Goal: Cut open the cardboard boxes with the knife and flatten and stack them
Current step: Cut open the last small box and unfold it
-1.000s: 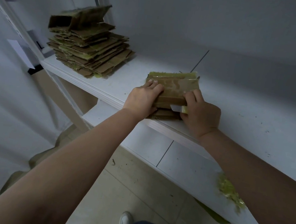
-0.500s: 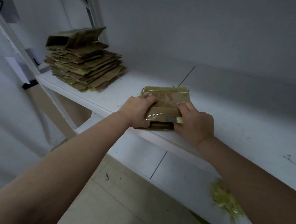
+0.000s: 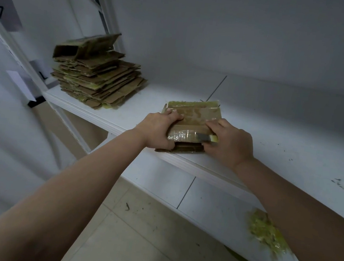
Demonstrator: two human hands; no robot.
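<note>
White metal shelf (image 3: 273,128), upper level: one small brown cardboard box wrapped in clear and yellowish tape (image 3: 192,115), lying near the front edge, its near end opened to a dark gap; contents cannot be told. Far left on the same level: a tall stack of flattened brown cardboard pieces (image 3: 100,80), topped by one box not fully flattened. Lower shelf level, right: a heap of yellow-green tape scraps (image 3: 268,234). Left hand (image 3: 158,129): curled over the box's left near corner, fingertips on the top face, thumb underneath at the opening. Right hand (image 3: 231,143): at the box's right near corner, fingers bent on the top face, gripping a small knife with grey blade and yellowish handle (image 3: 206,137), the blade lying against the taped near edge. Both forearms reach forward from below, converging on the box.
</note>
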